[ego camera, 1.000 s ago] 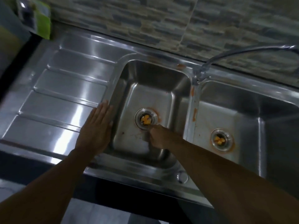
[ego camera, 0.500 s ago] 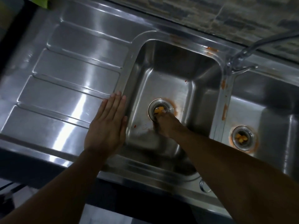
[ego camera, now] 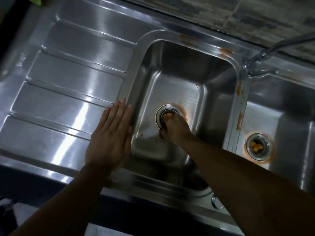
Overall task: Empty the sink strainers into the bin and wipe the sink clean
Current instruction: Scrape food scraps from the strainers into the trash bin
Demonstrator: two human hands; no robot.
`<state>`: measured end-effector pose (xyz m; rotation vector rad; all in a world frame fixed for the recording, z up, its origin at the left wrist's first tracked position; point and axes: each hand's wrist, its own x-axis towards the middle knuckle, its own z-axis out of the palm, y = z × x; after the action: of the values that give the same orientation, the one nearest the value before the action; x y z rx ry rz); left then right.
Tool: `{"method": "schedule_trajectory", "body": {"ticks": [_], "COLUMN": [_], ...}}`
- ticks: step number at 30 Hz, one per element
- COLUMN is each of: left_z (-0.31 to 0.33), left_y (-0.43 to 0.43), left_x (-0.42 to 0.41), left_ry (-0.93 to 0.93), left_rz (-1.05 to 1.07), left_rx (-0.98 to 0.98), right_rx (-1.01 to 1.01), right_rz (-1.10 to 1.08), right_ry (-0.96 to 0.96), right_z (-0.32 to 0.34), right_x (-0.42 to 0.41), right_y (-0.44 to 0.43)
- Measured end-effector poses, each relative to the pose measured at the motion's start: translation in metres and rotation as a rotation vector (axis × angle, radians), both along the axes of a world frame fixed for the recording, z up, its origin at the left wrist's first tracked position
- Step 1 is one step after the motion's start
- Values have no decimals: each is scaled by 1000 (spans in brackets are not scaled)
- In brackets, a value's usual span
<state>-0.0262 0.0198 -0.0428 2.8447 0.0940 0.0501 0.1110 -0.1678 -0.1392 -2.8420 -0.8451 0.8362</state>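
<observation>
The right hand [ego camera: 175, 130] is down in the left basin [ego camera: 179, 68], knuckles up, fingertips pushed at the left strainer [ego camera: 162, 113] in its drain. Is the grip clenched on it? Cannot tell: the back of the hand hides the fingers, and only a sliver of metal rim and a few orange scraps [ego camera: 167, 115] peek out beyond them. The strainer looks seated, not lifted.

On the other side, the left hand [ego camera: 110, 140] lies flat, fingers straight and together, grip released, holding nothing. It presses on the drainboard [ego camera: 68, 92] right at the basin's lip. That's a brace, I'd say, taking the weight of a body leaning over the sink [ego camera: 153, 188] so the other arm can reach deep.

The right strainer [ego camera: 258, 146] sits untouched in the right basin [ego camera: 289, 103], with more orange bits inside and an orange ring around it. Smears [ego camera: 238, 89] of the same orange run down the divider between the basins (plenty for the wipe later). The tap [ego camera: 265, 53] points off to the right, clear of the working arm.

No bin in sight, so by my reading we're at the very start. The first strainer has to come up level, or those scraps spill back into the basin.
</observation>
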Motion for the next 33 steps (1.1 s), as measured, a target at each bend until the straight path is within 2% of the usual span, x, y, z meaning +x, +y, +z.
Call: {"method": "schedule_trajectory", "body": {"ticks": [10, 15, 19, 22, 24, 26, 31, 33], "left_z": [-4, -7, -5, 4, 11, 16, 24, 27], "left_y": [1, 4, 3, -2, -12, -29, -100, -137], "left_x": [0, -1, -2, -1, -1, 1, 9, 15], "left_ry": [-8, -17, 11, 51, 82, 108, 151, 128], "left_rz": [1, -4, -11, 25, 73, 117, -16, -28], "left_rx": [-2, -17, -16, -46, -56, -80, -127, -160], "right_rx": [37, 76, 175, 353, 479, 531, 537, 560], "right_rz": [-27, 30, 57, 23, -11, 66, -13, -44], "right_ry": [-123, -166, -232, -325, -360, -456, -396, -452], "right_z": [-1, 7, 33, 62, 86, 110, 150, 161], "right_x": [-9, -18, -26, -34, -41, -46, -45, -47], "right_y": [-8, -12, -24, -45, -64, -84, -148, -174]}}
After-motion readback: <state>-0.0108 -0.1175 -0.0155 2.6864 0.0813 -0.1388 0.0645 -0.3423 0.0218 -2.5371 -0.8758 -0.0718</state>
